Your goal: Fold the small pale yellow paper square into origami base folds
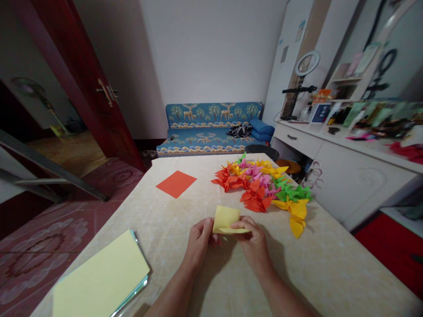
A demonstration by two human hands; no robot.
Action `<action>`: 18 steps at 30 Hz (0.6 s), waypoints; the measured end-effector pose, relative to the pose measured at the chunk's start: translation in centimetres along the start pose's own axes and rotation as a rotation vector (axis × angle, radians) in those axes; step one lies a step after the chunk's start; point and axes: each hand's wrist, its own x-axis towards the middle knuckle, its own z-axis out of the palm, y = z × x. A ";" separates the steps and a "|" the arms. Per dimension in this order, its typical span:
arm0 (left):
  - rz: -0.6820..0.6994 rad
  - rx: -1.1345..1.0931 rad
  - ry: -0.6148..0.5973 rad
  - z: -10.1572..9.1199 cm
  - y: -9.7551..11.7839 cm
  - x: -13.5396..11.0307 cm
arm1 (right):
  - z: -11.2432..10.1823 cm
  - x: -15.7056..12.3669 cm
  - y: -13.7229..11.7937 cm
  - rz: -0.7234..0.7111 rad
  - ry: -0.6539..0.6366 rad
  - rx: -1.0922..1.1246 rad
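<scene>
A small folded yellow paper (225, 219) is held just above the table between both hands. My left hand (199, 240) pinches its left edge with thumb and fingers closed. My right hand (254, 240) grips its right lower edge, fingers curled over the fold. Right behind the paper lies a pile of folded paper figures (264, 185) in orange, red, pink, green and yellow.
A red paper square (176, 183) lies flat at the far left of the beige table (330, 264). A stack of paper sheets with a yellow one on top (102, 277) sits at the near left corner. A white dresser (350, 171) stands to the right, a blue sofa (208, 127) behind.
</scene>
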 end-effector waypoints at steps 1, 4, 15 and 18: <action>-0.002 -0.007 -0.010 0.0 0.1 0.0 | -0.1 0.0 0.0 -0.010 0.006 -0.009; -0.012 -0.007 -0.039 0.0 0.2 0.1 | -0.2 0.0 -0.1 -0.025 0.026 -0.038; -0.087 -0.005 0.094 0.1 -0.6 0.3 | 0.3 -0.5 -2.0 0.017 -0.063 0.074; -0.132 -0.092 0.118 0.0 -0.6 0.5 | 0.4 -0.5 -2.1 -0.002 -0.081 0.086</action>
